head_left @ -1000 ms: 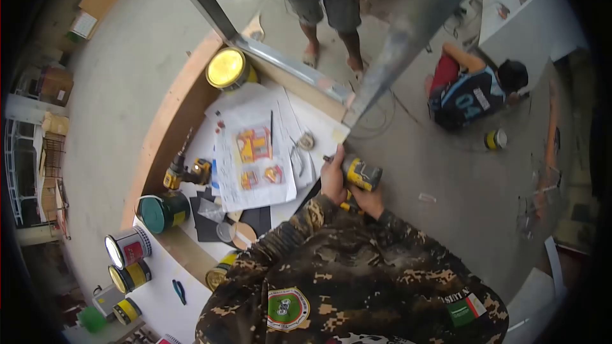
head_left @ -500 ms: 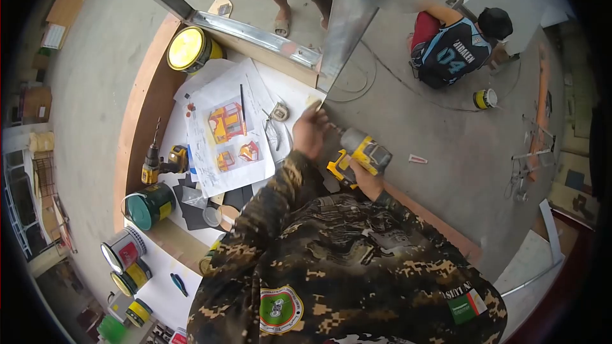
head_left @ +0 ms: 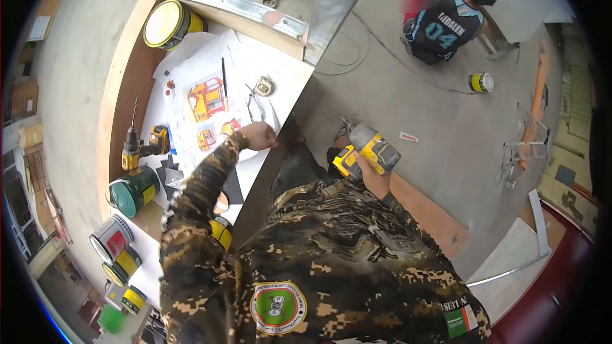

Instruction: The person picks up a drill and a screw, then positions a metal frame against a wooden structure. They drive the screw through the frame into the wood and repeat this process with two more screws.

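Note:
My right hand [head_left: 375, 178] grips a yellow, black and grey cordless drill [head_left: 376, 146] by its handle, its nose pointing up and to the left over the floor. My left hand [head_left: 258, 135] is at the near edge of the white tabletop [head_left: 287, 76], by the printed papers, with fingers curled; whatever they may hold is hidden. On the papers [head_left: 207, 99] are colour drawings of a kiosk-like structure and a black pencil [head_left: 224, 76]. A tape measure [head_left: 263, 85] lies just beyond my left hand.
Another drill with a long bit [head_left: 131, 146] stands at the tabletop's left side, near a green bucket [head_left: 134, 192] and several paint cans. A yellow-lidded can [head_left: 167, 24] sits in the far corner. A person [head_left: 446, 25] sits on the floor at right, beside a small can [head_left: 480, 83].
My left hand has come away from the drill's tip, moving left and down toward the papers. The drill stays in my right hand. My view has shifted, and the seated person has turned.

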`<act>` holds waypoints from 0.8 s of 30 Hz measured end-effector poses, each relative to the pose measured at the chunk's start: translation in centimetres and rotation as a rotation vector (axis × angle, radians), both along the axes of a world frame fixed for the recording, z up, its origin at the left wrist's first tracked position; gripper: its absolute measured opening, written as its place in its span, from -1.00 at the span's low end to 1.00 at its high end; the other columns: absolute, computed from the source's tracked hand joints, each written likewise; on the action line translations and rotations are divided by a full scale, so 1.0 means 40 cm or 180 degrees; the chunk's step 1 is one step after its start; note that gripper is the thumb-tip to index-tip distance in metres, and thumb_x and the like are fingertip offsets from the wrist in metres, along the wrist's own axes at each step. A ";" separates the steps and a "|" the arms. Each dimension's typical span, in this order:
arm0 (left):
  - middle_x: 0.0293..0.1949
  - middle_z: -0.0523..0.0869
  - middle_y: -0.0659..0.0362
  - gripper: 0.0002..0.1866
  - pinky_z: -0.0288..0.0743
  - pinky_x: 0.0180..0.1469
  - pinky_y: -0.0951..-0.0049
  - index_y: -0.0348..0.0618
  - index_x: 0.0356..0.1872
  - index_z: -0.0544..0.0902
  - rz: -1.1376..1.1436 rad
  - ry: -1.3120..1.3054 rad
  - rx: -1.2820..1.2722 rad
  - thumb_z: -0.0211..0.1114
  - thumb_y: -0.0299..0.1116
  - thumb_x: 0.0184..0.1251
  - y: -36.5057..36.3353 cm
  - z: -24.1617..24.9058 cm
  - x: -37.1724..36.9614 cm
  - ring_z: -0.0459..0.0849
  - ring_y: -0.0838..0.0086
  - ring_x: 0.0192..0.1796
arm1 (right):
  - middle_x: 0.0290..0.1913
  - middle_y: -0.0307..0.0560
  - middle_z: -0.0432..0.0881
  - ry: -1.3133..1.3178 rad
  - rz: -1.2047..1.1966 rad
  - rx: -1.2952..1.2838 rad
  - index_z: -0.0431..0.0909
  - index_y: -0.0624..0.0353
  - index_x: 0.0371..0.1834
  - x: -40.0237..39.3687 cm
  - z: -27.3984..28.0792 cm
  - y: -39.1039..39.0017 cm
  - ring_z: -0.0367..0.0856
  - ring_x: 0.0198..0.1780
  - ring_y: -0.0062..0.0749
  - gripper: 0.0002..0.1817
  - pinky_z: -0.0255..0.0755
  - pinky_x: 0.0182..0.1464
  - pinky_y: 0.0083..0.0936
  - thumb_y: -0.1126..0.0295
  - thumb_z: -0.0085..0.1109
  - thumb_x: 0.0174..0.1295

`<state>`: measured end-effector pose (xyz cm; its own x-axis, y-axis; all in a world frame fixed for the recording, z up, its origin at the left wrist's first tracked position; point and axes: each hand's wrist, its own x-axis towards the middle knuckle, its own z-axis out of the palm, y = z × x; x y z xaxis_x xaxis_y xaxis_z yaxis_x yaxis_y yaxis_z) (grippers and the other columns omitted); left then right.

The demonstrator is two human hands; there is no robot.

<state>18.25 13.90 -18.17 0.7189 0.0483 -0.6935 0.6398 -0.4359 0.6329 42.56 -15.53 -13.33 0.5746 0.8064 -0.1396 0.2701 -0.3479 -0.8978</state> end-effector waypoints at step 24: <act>0.12 0.63 -0.13 -0.32 0.38 0.35 0.19 -0.38 0.22 0.44 0.4616 -0.2252 -0.4865 -0.11 0.16 0.58 -0.258 0.197 0.323 0.59 0.16 0.19 | -0.10 -0.10 0.63 0.1210 -0.0150 0.0186 0.44 0.26 0.03 -0.035 0.011 0.128 0.63 -0.11 -0.38 -0.52 0.54 -0.09 -0.36 0.39 0.48 0.12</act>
